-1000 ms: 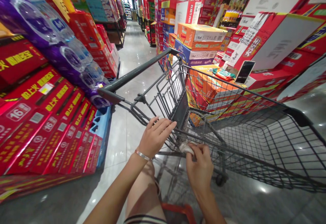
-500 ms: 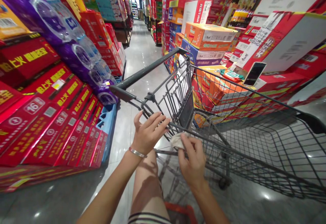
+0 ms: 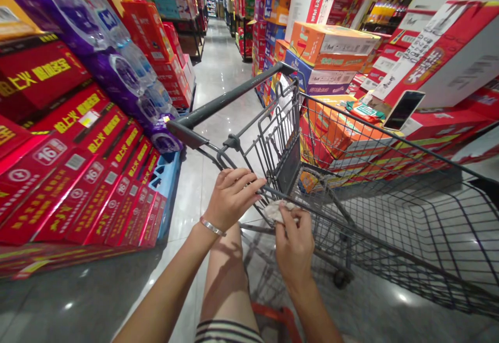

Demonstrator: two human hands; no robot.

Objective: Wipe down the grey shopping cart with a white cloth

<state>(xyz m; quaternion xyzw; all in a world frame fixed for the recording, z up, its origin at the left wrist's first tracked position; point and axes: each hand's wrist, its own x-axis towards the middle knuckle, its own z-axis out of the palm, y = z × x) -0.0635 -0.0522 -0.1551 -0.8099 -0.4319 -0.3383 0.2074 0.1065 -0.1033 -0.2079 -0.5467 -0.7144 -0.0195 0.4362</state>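
Observation:
A dark grey wire shopping cart stands side-on in front of me, its push handle pointing up the aisle. My left hand, with a silver bracelet on the wrist, lies over the near top rail, fingers together and bent down onto it. The thumb is hidden. Just to the right, my right hand pinches a crumpled off-white cloth against the same rail below the child-seat frame. The cart's wire basket shows bare mesh.
Red drink cartons on a blue pallet and purple bottle packs line the left. Beyond the cart, stacked boxes hold a phone propped up. A tiled aisle runs back; something orange-red is below me.
My left hand's raised fingers have come down together onto the rail. The cloth has spread slightly under my right fingers, still at the rail. The view has shifted a little.

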